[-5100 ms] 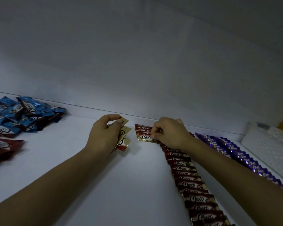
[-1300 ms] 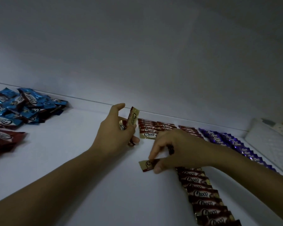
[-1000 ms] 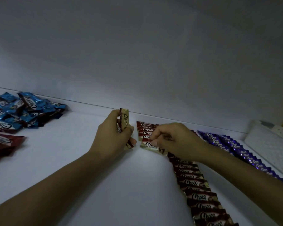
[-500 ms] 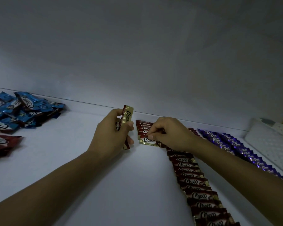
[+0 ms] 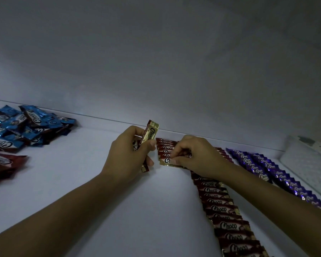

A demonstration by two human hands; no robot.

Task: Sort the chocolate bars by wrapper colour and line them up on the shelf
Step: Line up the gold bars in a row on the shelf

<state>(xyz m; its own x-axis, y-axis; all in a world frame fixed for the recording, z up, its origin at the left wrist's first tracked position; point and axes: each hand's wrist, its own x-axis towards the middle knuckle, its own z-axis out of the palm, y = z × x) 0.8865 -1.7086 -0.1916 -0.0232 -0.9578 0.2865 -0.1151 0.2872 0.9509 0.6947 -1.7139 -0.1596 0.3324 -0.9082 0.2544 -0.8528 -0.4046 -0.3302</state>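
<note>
Chocolate bars in red-and-gold wrappers are laid as an overlapping red row [image 5: 224, 216] on the white shelf [image 5: 82, 182]. The row runs from the back wall toward the lower right, where it is cut off by the frame edge. "Choco" is printed in dark script on a white patch on each wrapper; the smaller print cannot be read.

A shorter row [image 5: 165, 145] is set just left of it at the back. Its front bar [image 5: 166, 161] is pinched by the curled fingers of the right hand [image 5: 195, 154], so that only "C" of its label is left showing. A bundle of red bars [image 5: 150, 133] is gripped upright in the left hand [image 5: 126, 156], with one "Choco" face shown; how many are held cannot be told.

A purple row [image 5: 267, 173] lies to the right, its writing too dim to read and its near end cropped. At far left, a blue heap [image 5: 26, 125] marked "Choco" and some loose red bars [image 5: 2, 164] are partly cut off. A white perforated tray [image 5: 311, 164] is seen at the right edge.
</note>
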